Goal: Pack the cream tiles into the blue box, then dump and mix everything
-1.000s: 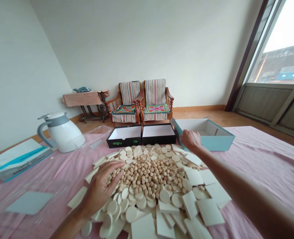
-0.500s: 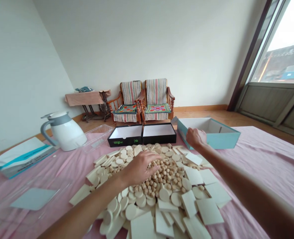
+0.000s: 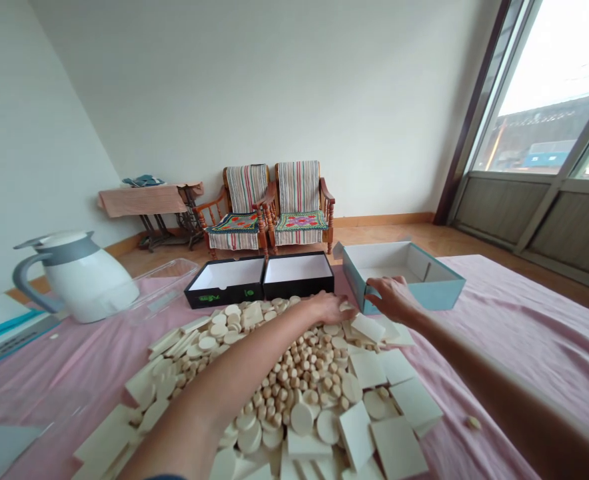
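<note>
A wide heap of pale wooden pieces lies in front of me: small round-ended plugs (image 3: 302,363), flat discs (image 3: 302,419) and square tiles (image 3: 399,448). My left hand (image 3: 330,308) reaches across to the far right edge of the heap, its fingers stretched low over the pieces beside a disc (image 3: 345,307). My right hand (image 3: 394,298) is at the near left side of a light blue box (image 3: 442,293). Its thumb and forefinger are apart, with nothing visible between them; the other fingers are partly hidden.
Two black boxes with white insides (image 3: 227,297) (image 3: 299,287) stand behind the heap. On the left are a white and grey jug (image 3: 92,283), a clear plastic tray (image 3: 162,287) and a blue-and-white carton (image 3: 9,337). A small wooden piece (image 3: 473,423) lies on the pink cloth (image 3: 494,300).
My left hand has moved from the middle of the heap to its far right edge. My right hand has come down from above the blue box's rim, and its fist has loosened. The view has shifted right.
</note>
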### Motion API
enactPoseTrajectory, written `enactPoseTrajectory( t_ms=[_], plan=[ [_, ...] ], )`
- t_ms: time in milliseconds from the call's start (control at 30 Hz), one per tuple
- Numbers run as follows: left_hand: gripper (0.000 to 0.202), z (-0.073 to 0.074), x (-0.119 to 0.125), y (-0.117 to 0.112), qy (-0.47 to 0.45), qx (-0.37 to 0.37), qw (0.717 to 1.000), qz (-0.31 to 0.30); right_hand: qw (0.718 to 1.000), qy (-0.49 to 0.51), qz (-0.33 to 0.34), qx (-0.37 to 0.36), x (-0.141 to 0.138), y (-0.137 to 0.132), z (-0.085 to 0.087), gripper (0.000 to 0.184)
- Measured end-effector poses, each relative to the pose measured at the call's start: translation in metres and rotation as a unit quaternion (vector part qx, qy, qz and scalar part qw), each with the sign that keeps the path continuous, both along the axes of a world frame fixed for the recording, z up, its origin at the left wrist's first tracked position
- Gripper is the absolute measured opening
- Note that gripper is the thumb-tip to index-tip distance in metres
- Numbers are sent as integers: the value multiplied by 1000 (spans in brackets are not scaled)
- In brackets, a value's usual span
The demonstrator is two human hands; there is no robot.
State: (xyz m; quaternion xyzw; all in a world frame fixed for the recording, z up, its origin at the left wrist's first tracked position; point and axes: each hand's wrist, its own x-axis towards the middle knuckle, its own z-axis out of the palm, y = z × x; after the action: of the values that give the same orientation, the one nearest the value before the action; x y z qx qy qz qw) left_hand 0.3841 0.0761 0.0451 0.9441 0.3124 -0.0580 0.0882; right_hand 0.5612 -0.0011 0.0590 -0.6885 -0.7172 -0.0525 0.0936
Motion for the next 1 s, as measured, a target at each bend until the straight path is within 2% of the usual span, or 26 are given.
enactPoseTrajectory(
  t_ms=[100, 200, 367, 467, 633, 700, 767, 833, 867, 933, 1000],
  plan=[
    [61, 0, -8, -6, -2, -15, 999, -28, 1000, -7, 4, 2, -11, 13, 1, 19],
    [59, 7, -23, -14, -11, -19, 998, -57, 1000, -11, 14, -4, -25, 24, 2, 17],
    [52, 15, -53, -27, -61, 3, 990, -127, 999, -13, 42, -18, -41, 20, 4, 15],
    [49, 16, -63, -33, -62, 11, 990, -127, 998, -14, 53, -32, -43, 18, 5, 14],
    [52, 18, -65, -37, -49, 2, 991, -124, 997, -10, 51, -48, -45, 21, 6, 19],
    [57, 20, -68, -39, -75, 5, 988, -133, 999, 2, 46, -23, -43, 17, 7, 26],
    [61, 24, -80, -43, -114, 13, 985, -128, 997, 41, 35, 56, -39, 6, 8, 34],
    [61, 31, -101, -53, -140, 15, 985, -97, 985, 105, 33, 135, -31, -12, 7, 32],
    [60, 35, -115, -60, -148, 12, 985, -84, 978, 140, 39, 149, -27, -25, 5, 30],
    [60, 44, -146, -78, -157, 0, 985, -69, 970, 194, 59, 132, -21, -55, -1, 33],
    [64, 50, -177, -104, -153, 2, 987, -45, 968, 211, 85, 105, -19, -91, -9, 46]
  ],
)
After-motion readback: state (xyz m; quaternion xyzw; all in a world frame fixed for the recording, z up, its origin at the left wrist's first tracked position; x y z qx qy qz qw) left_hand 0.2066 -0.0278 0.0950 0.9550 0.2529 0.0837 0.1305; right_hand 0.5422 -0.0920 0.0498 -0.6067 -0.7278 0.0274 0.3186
